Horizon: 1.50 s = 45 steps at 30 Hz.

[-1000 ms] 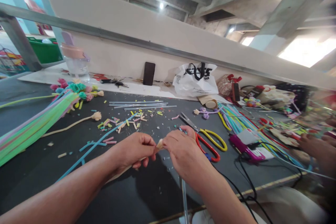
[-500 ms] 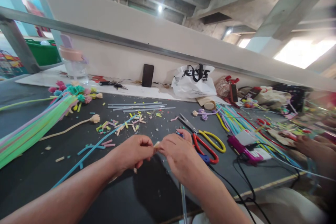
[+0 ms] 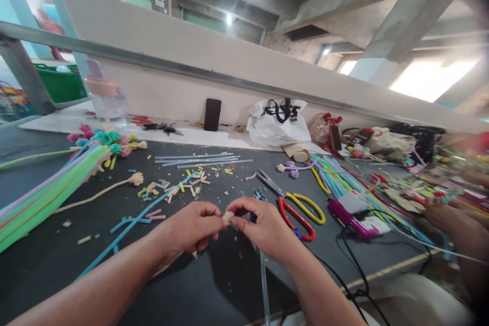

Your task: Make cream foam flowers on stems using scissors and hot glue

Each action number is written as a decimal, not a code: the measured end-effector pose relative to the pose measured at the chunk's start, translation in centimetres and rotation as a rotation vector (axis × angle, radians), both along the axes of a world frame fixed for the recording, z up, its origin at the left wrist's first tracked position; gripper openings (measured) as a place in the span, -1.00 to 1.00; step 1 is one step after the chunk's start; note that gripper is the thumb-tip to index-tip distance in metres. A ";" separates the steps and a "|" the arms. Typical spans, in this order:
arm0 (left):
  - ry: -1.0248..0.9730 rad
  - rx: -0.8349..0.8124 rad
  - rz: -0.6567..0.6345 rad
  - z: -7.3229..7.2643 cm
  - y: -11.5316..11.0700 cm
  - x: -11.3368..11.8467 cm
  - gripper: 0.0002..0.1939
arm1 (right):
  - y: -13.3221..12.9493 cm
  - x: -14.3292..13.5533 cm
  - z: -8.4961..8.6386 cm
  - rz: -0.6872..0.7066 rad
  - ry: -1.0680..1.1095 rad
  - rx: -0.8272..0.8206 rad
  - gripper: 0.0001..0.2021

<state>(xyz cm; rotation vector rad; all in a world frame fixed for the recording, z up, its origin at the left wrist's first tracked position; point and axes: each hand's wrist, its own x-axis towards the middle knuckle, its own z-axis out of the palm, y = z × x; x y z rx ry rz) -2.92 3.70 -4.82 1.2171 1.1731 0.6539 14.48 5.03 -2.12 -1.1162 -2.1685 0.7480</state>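
Note:
Between my two hands, over the middle of the dark table, is a small beige piece (image 3: 227,218). My left hand (image 3: 198,225) pinches it from the left, its other fingers curled. My right hand (image 3: 257,219) grips the same piece from the right with thumb and fingertips. A beige stem passes beneath my left wrist. Scissors (image 3: 282,193) with one yellow and one red handle lie just right of my right hand. Short cut pieces (image 3: 187,186) in several colours are scattered beyond my hands. A long blue strip (image 3: 141,214) lies to the left.
Green strips with flower heads (image 3: 57,183) lie at the left. A magenta glue gun (image 3: 349,219) with black cables rests at the right. Along the back stand a bottle (image 3: 107,99), a phone (image 3: 212,114) and a white bag (image 3: 277,125). Another person's hand (image 3: 445,214) is at far right.
The fingers of my right hand have lifted and opened out, so the beige piece shows more clearly. The blue item by my right fingers is no longer held there. The view has shifted slightly.

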 end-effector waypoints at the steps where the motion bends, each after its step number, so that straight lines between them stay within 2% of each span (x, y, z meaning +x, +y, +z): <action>1: -0.011 0.001 -0.008 0.3 -0.1 -0.1 -0.74 | 0.0 0.0 0.1 -0.005 0.000 -0.025 -0.87; 4: -0.046 0.002 -0.035 1.1 -0.3 -0.4 -0.72 | 0.0 0.0 0.4 -0.006 0.016 -0.069 -0.90; 8: 0.014 0.039 -0.063 2.0 -0.6 -0.5 -0.69 | -0.2 0.1 0.3 -0.018 0.026 -0.086 -0.90; 12: 0.000 0.050 -0.086 2.4 -0.7 -0.2 -0.68 | -0.2 0.2 0.2 -0.012 0.023 -0.087 -0.90; 15: -0.073 0.015 -0.092 2.0 -0.5 -0.2 -0.70 | -0.3 0.2 0.3 -0.009 0.024 -0.089 -0.92; 19: -0.118 -0.095 -0.016 1.0 -0.2 -0.2 -0.71 | -0.2 0.4 0.1 -0.012 0.078 -0.124 -0.90; 25: -0.266 -0.175 0.109 0.4 0.1 -0.1 -0.74 | 0.7 1.0 -0.4 -0.126 0.398 -0.229 -0.77; 29: -0.371 -0.152 0.126 0.5 0.1 -0.1 -0.73 | 0.9 1.2 -0.5 -0.224 0.530 -0.289 -0.75; 35: -0.473 -0.146 0.104 0.6 -0.1 0.0 -0.74 | 0.3 0.5 -0.9 -0.182 0.635 -0.417 -0.73; 39: -0.539 -0.119 0.095 0.7 -0.3 0.3 -0.75 | 0.1 0.1 -1.7 -0.276 0.776 -0.450 -0.77; 43: -0.548 -0.046 0.124 0.7 -0.5 0.8 -0.79 | -0.4 -0.7 -2.6 -0.322 0.799 -0.481 -0.62; 45: -0.546 -0.001 0.141 0.6 -0.5 1.1 -0.79 | -0.9 -1.2 -2.8 -0.311 0.808 -0.512 -0.62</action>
